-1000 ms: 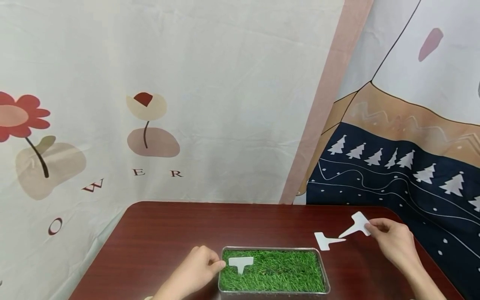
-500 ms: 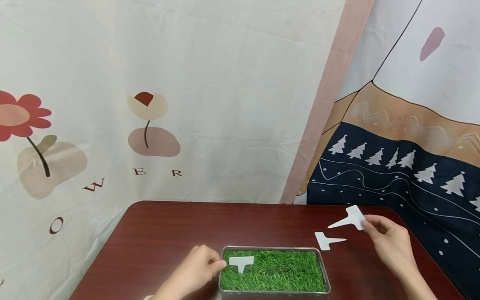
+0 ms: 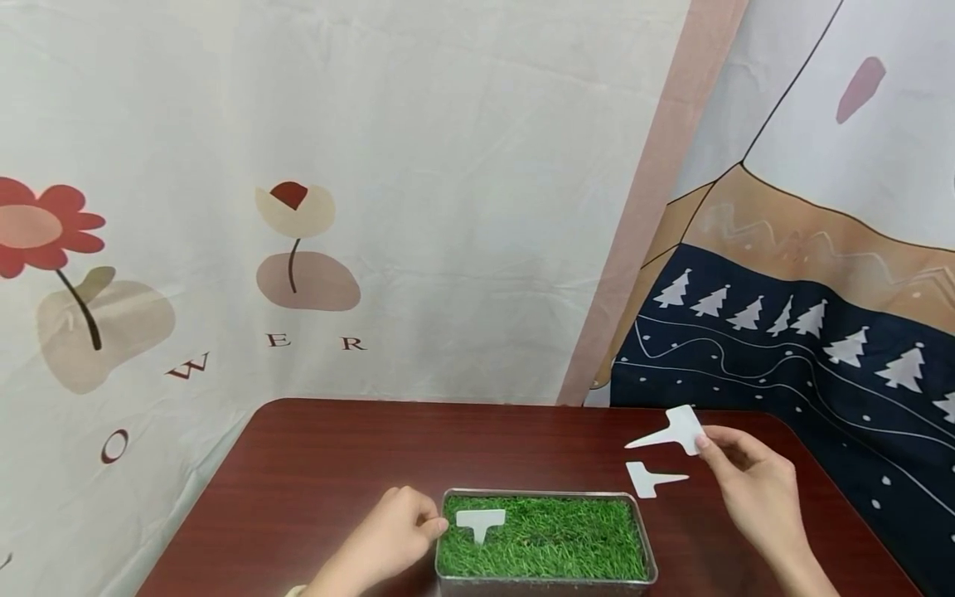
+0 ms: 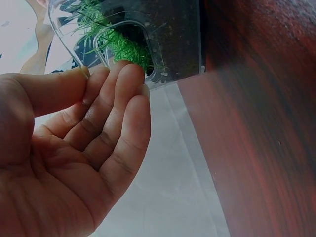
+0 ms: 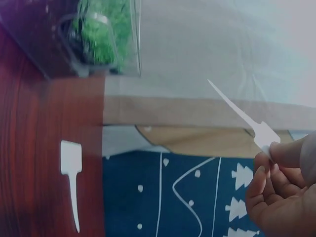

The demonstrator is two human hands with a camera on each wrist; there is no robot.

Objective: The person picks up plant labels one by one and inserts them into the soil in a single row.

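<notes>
1. Pale cloth backdrop [image 3: 462, 207] filled most of the head view, printed with a red-petalled flower [image 3: 33, 228] at the upper left.
2. Navy cloth [image 3: 716, 356] with white fir trees hung at the right side of the frame.
3. Across the lower part of the frame stretched a glossy, dark red-brown table [image 3: 358, 464] with rounded far corners.
4. At the bottom centre stood a clear plastic rectangular box [image 3: 545, 589], topped with short, bright green grass [image 3: 574, 547].
5. One white T-shaped marker [image 3: 481, 520] stood in the left part of the grass, its crossbar uppermost and its stem partly hidden among the blades.
6. A matching white marker [image 3: 646, 481] lay flat on the table near the box's far right corner, its tapered stem pointing right.
7. At the lower right, the right hand [image 3: 757, 481] pinched a third white marker [image 3: 683, 431] by its broad end, between thumb and fingers. It was held off the table, stem pointing left, and appeared just above the flat marker in the frame.
8. Left of the box, the left hand [image 3: 400, 531] had thumb and forefinger drawn narrowly together on the box's left rim; the left wrist view showed its other fingers bent beside them.
</notes>
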